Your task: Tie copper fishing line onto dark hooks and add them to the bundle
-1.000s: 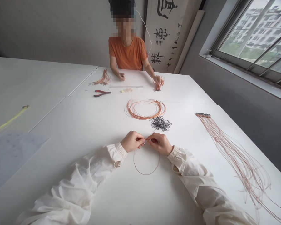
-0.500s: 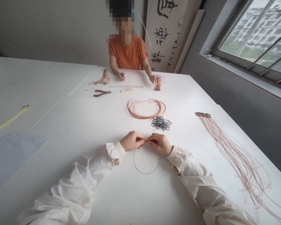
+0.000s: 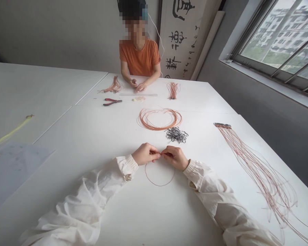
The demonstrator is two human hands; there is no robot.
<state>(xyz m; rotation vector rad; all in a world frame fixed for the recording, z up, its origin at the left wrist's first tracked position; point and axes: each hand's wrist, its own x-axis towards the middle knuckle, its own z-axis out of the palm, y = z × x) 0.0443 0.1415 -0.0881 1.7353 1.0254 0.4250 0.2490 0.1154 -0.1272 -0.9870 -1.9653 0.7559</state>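
left hand and right hand both grip the loop in a tight pinch. it's just nearside of the grip and shrank a bit, so slack's probably coming in.

There is 1 orange coil; at its near edge, 1 heap of dark pieces; nearer than it, 1 thin loop; beyond it, 1 ruler, 1 pliers, 2 short bundles; right of it, 1 long bundle.

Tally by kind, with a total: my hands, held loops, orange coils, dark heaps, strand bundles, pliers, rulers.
Your hands: 2
Held loop: 1
Orange coil: 1
Dark heap: 1
Strand bundles: 3
Pliers: 1
Ruler: 1
Total: 10
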